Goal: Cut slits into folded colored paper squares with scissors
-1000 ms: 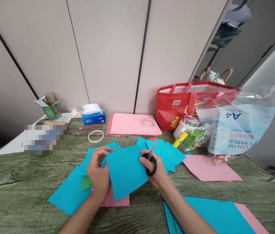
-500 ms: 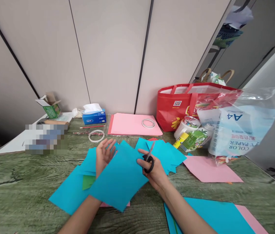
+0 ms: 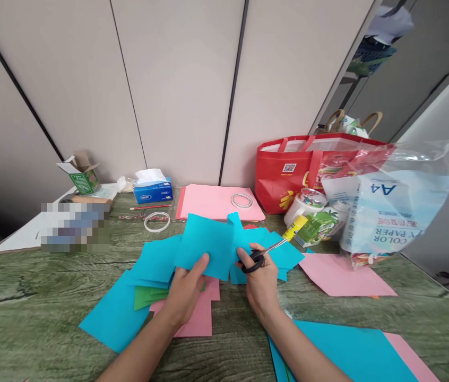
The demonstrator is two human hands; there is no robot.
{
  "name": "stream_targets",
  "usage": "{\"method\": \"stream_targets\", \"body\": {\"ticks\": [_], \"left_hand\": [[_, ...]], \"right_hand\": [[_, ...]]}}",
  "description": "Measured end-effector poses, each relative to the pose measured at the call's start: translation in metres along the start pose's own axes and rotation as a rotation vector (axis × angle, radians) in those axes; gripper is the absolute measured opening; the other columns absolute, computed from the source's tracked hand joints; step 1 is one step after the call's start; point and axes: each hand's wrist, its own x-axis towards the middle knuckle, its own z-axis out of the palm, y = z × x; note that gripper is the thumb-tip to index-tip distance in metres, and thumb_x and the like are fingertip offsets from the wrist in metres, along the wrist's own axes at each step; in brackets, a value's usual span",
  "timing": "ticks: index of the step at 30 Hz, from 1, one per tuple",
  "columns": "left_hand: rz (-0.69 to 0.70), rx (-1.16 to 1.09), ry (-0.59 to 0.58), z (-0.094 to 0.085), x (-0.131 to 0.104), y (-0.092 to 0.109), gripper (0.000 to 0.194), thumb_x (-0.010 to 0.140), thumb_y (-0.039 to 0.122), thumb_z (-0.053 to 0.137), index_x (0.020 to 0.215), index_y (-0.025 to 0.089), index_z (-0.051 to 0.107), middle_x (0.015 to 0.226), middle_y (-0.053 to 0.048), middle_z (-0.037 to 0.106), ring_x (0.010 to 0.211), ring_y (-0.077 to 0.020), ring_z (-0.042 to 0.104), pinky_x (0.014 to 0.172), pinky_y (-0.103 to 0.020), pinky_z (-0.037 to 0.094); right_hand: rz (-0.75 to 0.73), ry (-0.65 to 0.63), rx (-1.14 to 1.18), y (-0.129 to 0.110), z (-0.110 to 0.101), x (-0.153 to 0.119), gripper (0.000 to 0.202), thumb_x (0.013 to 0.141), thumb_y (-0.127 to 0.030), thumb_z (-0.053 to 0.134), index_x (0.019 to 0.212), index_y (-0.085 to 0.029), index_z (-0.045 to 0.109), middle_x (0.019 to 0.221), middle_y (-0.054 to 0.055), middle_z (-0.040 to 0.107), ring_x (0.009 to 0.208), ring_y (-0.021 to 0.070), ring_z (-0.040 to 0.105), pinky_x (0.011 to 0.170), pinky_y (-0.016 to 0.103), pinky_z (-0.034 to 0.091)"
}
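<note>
A sheet of blue paper (image 3: 208,239) is pinched at its lower edge by my left hand (image 3: 188,286), thumb on top. My right hand (image 3: 262,276) is closed around the black handles of a pair of scissors (image 3: 257,261), whose blades point up and to the right, away from the sheet. Its fingertips also meet the right side of the blue paper, where a narrow strip stands up at an angle. Under and around my hands lie more blue sheets (image 3: 150,262), green pieces (image 3: 145,297) and pink paper (image 3: 196,318).
Behind are a pink paper stack (image 3: 212,199), tape rolls (image 3: 156,222) and a blue tissue box (image 3: 153,191). At right stand a red bag (image 3: 276,183), a yellow glue stick (image 3: 295,228) and a clear paper pack (image 3: 391,212). Large blue sheets (image 3: 339,345) lie front right.
The blue sheet has been turned and raised farther from me. My left hand has come from behind it to grip its near edge. The scissors have swung to point rightward.
</note>
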Motion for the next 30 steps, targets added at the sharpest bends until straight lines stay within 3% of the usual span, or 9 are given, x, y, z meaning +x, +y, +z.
{"method": "stream_targets", "body": {"ticks": [3, 10, 14, 19, 26, 30], "left_hand": [[-0.063, -0.027, -0.089, -0.001, 0.004, 0.005, 0.024, 0.068, 0.037, 0.063, 0.082, 0.017, 0.064, 0.101, -0.009, 0.066, 0.097, -0.0260, 0.058, 0.086, -0.044, 0.045], [-0.121, 0.006, -0.121, 0.006, -0.003, -0.004, 0.044, 0.060, 0.033, 0.071, 0.100, 0.016, 0.061, 0.105, -0.010, 0.064, 0.098, -0.0270, 0.058, 0.092, -0.047, 0.041], [-0.183, -0.063, -0.030, 0.005, 0.001, -0.004, 0.037, 0.063, 0.036, 0.068, 0.091, 0.013, 0.063, 0.097, -0.010, 0.067, 0.089, -0.0286, 0.062, 0.091, -0.052, 0.040], [-0.115, -0.169, 0.186, -0.004, 0.010, -0.003, 0.027, 0.064, 0.036, 0.068, 0.081, 0.015, 0.060, 0.091, -0.007, 0.068, 0.084, -0.0282, 0.064, 0.090, -0.047, 0.043], [-0.074, -0.204, 0.220, -0.008, 0.012, 0.005, 0.030, 0.070, 0.030, 0.065, 0.096, 0.019, 0.056, 0.105, -0.006, 0.064, 0.089, -0.0284, 0.062, 0.091, -0.046, 0.046], [-0.055, -0.239, 0.304, -0.007, 0.014, 0.015, 0.032, 0.070, 0.030, 0.064, 0.098, 0.018, 0.054, 0.121, -0.007, 0.054, 0.086, -0.0283, 0.063, 0.090, -0.047, 0.046]], "right_hand": [[-0.024, -0.001, -0.016, 0.001, 0.000, 0.001, 0.043, 0.054, -0.033, 0.075, 0.086, -0.019, 0.050, 0.056, -0.008, 0.046, 0.047, 0.0093, 0.048, 0.046, 0.023, 0.043], [0.042, 0.076, 0.017, 0.002, -0.002, 0.003, 0.049, 0.050, -0.033, 0.077, 0.090, -0.020, 0.050, 0.056, -0.008, 0.050, 0.046, 0.0117, 0.051, 0.047, 0.027, 0.044], [0.089, 0.011, 0.009, 0.002, 0.000, 0.001, 0.050, 0.051, -0.032, 0.077, 0.092, -0.018, 0.052, 0.056, -0.007, 0.051, 0.047, 0.0120, 0.051, 0.048, 0.028, 0.046], [0.085, 0.065, 0.104, -0.004, 0.000, 0.003, 0.046, 0.049, -0.027, 0.078, 0.087, -0.018, 0.054, 0.061, -0.007, 0.050, 0.051, 0.0100, 0.053, 0.053, 0.027, 0.050], [0.080, 0.019, 0.134, -0.005, 0.000, 0.003, 0.039, 0.055, -0.028, 0.076, 0.086, -0.018, 0.054, 0.063, -0.004, 0.056, 0.058, 0.0137, 0.058, 0.064, 0.035, 0.054], [-0.064, -0.044, 0.041, -0.008, 0.001, -0.002, 0.037, 0.068, -0.034, 0.066, 0.098, -0.017, 0.052, 0.073, 0.001, 0.063, 0.067, 0.0169, 0.062, 0.069, 0.036, 0.052]]}}
